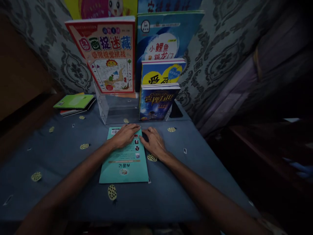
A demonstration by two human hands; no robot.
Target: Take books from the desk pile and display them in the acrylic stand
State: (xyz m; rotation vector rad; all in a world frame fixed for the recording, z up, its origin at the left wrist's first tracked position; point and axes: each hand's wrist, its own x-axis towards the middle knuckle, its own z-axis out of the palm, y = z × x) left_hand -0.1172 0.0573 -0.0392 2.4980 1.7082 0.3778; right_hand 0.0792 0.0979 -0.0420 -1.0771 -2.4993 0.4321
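A thin teal book (124, 163) lies flat on the blue tablecloth (61, 153), back cover up, its barcode at the far left corner. My left hand (125, 134) rests palm down on the book's far end, fingers stretched out. My right hand (153, 141) lies flat beside it, its fingertips touching the book's far right edge, the palm on the cloth. Neither hand holds anything.
A clear acrylic stand (114, 109) just beyond the book holds a dark blue book (157, 101) and a yellow-blue one (161, 72). Larger picture books (107, 54) lean against the patterned wall. A stack with a green book (74, 102) sits far left. The table drops off at right.
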